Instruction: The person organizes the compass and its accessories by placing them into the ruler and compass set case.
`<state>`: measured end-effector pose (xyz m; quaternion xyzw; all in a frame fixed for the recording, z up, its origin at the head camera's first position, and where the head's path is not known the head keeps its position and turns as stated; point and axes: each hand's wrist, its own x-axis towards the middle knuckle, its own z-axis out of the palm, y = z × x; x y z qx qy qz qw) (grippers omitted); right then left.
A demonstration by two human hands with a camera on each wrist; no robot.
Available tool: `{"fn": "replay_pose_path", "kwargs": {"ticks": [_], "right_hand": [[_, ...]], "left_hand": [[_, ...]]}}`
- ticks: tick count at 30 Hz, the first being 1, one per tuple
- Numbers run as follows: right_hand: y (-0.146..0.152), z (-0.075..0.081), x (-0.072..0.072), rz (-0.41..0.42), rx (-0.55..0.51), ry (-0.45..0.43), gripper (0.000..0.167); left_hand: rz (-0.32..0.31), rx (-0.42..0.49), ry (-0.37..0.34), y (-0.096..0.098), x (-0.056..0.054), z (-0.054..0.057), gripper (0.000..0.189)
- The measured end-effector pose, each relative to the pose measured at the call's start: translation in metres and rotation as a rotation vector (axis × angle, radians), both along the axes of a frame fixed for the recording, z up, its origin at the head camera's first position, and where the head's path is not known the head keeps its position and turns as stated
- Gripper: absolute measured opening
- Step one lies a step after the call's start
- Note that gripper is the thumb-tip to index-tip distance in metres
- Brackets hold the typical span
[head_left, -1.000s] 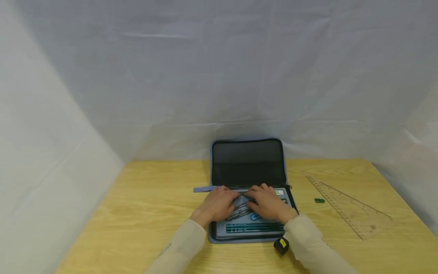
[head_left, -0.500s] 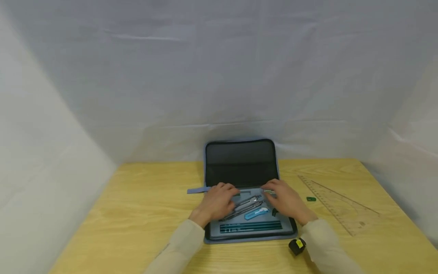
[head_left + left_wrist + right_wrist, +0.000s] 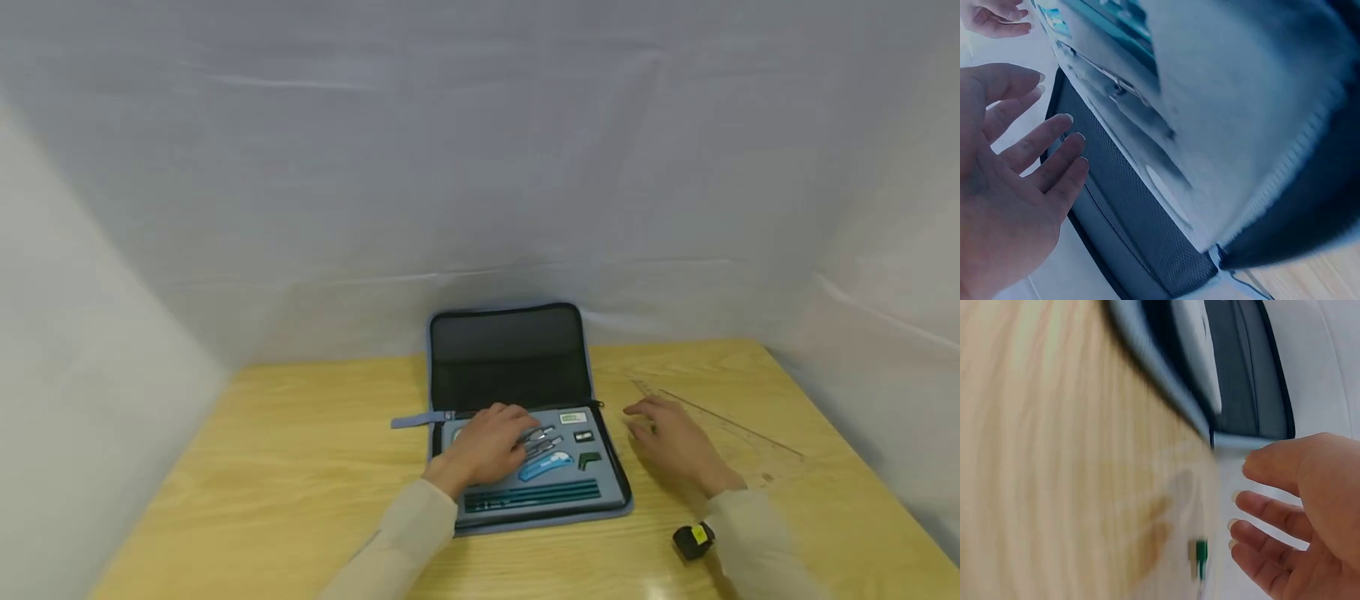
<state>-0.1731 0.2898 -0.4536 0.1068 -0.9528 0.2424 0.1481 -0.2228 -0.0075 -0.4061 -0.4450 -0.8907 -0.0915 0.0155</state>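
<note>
An unzipped stationery case [image 3: 517, 525] lies with its mesh lid raised at the back. My left hand [image 3: 483, 450] hovers over the left part of its grey tray, fingers loosely spread and holding nothing, as the left wrist view confirms. Beside that hand in the tray lie two metal compasses [image 3: 542, 446] and a blue utility knife [image 3: 546, 466]. To the right of the case, my right hand [image 3: 678, 446] reaches low over the table with fingers relaxed and nothing in them. A small green piece [image 3: 1201, 551] on the table is near its fingertips; the hand mostly hides it in the head view.
Dark green pencils [image 3: 532, 495], an eraser [image 3: 573, 418], a sharpener [image 3: 583, 437] and a green angled piece [image 3: 589, 460] sit in the tray. A clear set square [image 3: 750, 437] lies right of my right hand. A black block with a yellow label [image 3: 693, 540] is by my right wrist.
My right hand has left the tray and moved right to the table beside the case, uncovering the eraser and sharpener. My left hand stays over the tray. The head view has turned slightly right.
</note>
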Motion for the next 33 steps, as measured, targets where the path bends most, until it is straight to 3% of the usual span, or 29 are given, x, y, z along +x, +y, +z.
{"fn": "replay_pose_path", "kwargs": {"ticks": [9,15,24,33], "right_hand": [[0.029,-0.005,0.013,-0.013,-0.041,-0.089,0.032],[0.038,-0.006,0.019,-0.026,-0.023,-0.1,0.036],[0.038,-0.008,0.017,-0.002,-0.014,-0.127,0.037],[0.033,-0.007,0.013,0.01,-0.033,-0.16,0.027]], "left_hand": [[-0.043,-0.013,-0.002,0.012,0.002,-0.005,0.035],[-0.051,-0.013,0.012,0.015,0.005,-0.006,0.035],[-0.086,-0.043,0.029,0.016,0.009,-0.009,0.033],[-0.058,-0.066,0.016,0.014,0.014,-0.009,0.034]]}}
